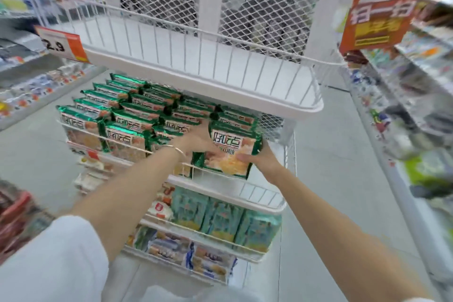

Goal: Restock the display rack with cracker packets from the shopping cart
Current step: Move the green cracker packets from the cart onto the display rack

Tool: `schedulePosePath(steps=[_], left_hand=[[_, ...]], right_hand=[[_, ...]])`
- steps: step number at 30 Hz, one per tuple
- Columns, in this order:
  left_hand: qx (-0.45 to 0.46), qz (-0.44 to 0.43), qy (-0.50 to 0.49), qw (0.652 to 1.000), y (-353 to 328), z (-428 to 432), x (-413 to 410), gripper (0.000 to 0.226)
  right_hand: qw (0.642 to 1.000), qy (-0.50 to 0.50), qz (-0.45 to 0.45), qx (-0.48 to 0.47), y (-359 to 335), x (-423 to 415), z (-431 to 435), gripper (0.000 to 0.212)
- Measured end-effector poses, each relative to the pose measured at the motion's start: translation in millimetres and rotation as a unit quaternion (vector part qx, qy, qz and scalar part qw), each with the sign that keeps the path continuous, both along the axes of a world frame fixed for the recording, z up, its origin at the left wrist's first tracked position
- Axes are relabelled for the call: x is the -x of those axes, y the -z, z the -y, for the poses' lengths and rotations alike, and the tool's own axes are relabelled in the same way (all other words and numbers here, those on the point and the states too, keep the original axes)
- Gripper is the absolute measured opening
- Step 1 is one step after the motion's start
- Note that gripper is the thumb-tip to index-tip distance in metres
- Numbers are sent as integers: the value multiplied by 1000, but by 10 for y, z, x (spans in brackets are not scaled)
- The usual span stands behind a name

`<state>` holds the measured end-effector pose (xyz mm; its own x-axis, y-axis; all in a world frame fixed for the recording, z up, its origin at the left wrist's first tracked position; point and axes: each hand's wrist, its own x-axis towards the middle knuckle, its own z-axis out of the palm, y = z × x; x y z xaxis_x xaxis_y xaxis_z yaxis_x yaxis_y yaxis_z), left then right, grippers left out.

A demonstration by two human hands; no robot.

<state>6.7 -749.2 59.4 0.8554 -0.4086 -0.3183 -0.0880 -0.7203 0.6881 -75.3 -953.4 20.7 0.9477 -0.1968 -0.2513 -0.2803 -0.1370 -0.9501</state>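
A green cracker packet (229, 152) stands upright at the right front of the second shelf of the white display rack (259, 200). My right hand (263, 162) grips its right edge, thumb across the front. My left hand (196, 142) reaches in at the packet's left side, against the neighbouring packets; its fingers are partly hidden. Rows of the same green packets (127, 115) fill the shelf to the left. The shopping cart is not in view.
The rack's top shelf (196, 66) holds nothing, with a 2.9 price tag (61, 44) at its left corner. Lower shelves carry teal packets (220, 218) and blue-white packets (208, 260). An orange hanging sign (382, 5) is at upper right. Store shelving flanks both aisles.
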Motion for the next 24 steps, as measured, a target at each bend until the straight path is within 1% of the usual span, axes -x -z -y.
schedulePosePath(steps=[1,2,3,4,5,6,7,8,10,11,12,14,15,16,18,21,22,23,24], left_hand=[[-14,20,6,1000,45,18,3,141],[-30,50,19,998,84,19,7,146],[-50,80,34,995,105,13,20,148],[-76,113,50,990,145,-1,10,148],[-102,138,64,983,162,-23,13,147],[-126,145,74,979,187,-46,-1,145],[-149,132,86,976,210,-74,-12,142],[-176,104,100,974,249,-106,-24,137],[-207,62,107,971,305,-153,-34,123],[-199,61,93,974,340,-162,-31,117],[-184,71,72,978,388,-166,-27,116],[-184,114,49,975,491,-151,5,116],[-195,131,46,971,536,-143,27,114],[-204,142,44,968,567,-140,44,108],[-211,149,45,965,586,-146,53,99],[-211,149,52,965,583,-187,17,95],[-220,150,55,962,586,-191,-3,88],[-233,149,64,959,587,-192,-21,81],[-248,150,78,954,585,-188,-30,77]], right_hand=[[999,-11,6,36,52,21,9,119],[998,-20,8,59,129,35,10,129],[997,-30,13,77,231,34,7,132],[995,-42,20,87,358,12,37,129],[993,-51,29,102,340,50,5,124],[991,-66,36,109,373,49,20,119],[990,-81,33,113,327,62,11,114],[991,-100,13,90,279,69,38,108],[993,-102,-60,10,187,58,99,85],[992,-88,-88,-17,152,46,135,77],[991,-76,-104,-28,128,31,149,72],[990,-74,-117,15,136,-14,101,70],[989,-73,-121,43,169,-36,48,69],[987,-71,-133,51,224,-74,-3,66],[983,-69,-170,3,310,-125,-117,63],[973,-82,-195,-98,459,-268,-155,54],[971,-88,-193,-109,460,-279,-153,52],[972,-93,-191,-98,455,-280,-156,52],[976,-102,-178,-71,422,-246,-175,58]])
